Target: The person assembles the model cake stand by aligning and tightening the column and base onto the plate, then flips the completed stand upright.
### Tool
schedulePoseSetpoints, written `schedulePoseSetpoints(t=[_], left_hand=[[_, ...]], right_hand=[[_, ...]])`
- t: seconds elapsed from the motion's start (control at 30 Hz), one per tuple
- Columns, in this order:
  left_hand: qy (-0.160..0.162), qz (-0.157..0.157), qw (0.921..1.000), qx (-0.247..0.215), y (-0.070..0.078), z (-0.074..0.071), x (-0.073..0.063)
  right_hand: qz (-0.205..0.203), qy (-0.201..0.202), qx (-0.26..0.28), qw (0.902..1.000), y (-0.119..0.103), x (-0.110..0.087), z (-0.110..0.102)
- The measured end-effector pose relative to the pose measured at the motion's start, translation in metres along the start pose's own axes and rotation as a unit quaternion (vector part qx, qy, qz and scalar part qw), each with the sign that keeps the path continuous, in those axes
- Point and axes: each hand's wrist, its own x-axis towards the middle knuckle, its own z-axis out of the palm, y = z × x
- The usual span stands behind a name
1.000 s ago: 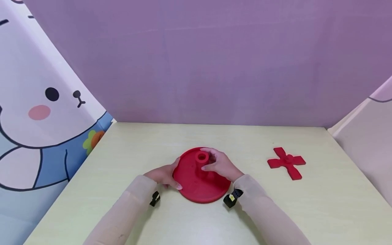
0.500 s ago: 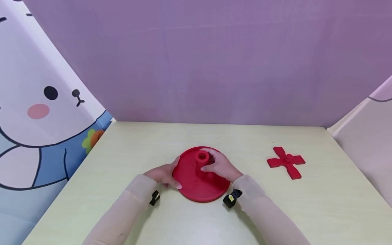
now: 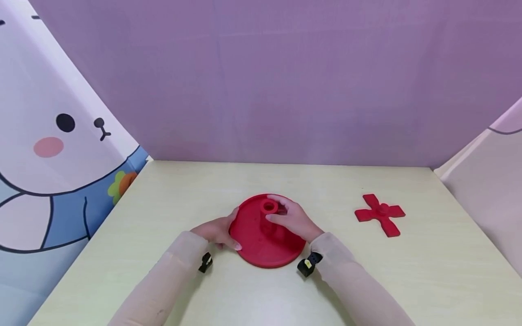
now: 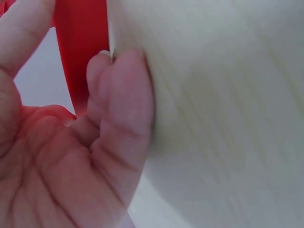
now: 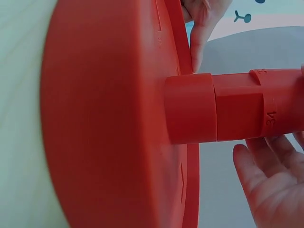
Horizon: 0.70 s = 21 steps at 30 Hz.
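Observation:
A round red base (image 3: 261, 256) with a raised rim lies on the table. My left hand (image 3: 218, 231) holds its left edge between spread thumb and fingers; in the left wrist view curled fingers (image 4: 126, 90) press against the base's red side wall (image 4: 83, 52). From the base's middle rises a short red post (image 5: 190, 109). On top of it stands a hollow red tube (image 3: 268, 219), marked "34", with a thin seam between the two. My right hand (image 3: 295, 222) grips the tube near its open top, thumb in front and fingers behind.
A red four-bladed piece (image 3: 383, 211) with a small raised hub lies on the table (image 3: 428, 271) to the right, apart from both hands. A purple cloth wall (image 3: 285, 81) closes the back, and a cartoon-printed cloth (image 3: 81, 167) hangs at the left.
My right thumb has shifted slightly up along the tube. The left hand keeps its hold on the base. The whole head view has drifted a little.

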Motion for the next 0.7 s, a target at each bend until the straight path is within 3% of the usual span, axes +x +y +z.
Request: schedulePoseSetpoints(t=[0.2, 0.53, 0.7], left_hand=[[-0.002, 0.002, 1.0, -0.001, -0.0007, 0.0007, -0.0007], [-0.001, 0.004, 1.0, 0.001, 0.0005, 0.0014, -0.0013], [0.0, 0.002, 1.0, 0.002, -0.0004, 0.0008, 0.0003]], right_hand=[[0.018, 0.035, -0.021, 0.999, -0.0015, 0.0001, 0.0035], [-0.005, -0.002, -0.01, 0.9999, -0.0026, -0.0022, 0.0018], [0.002, 0.016, -0.033, 0.9993, -0.0039, -0.0009, 0.0019]])
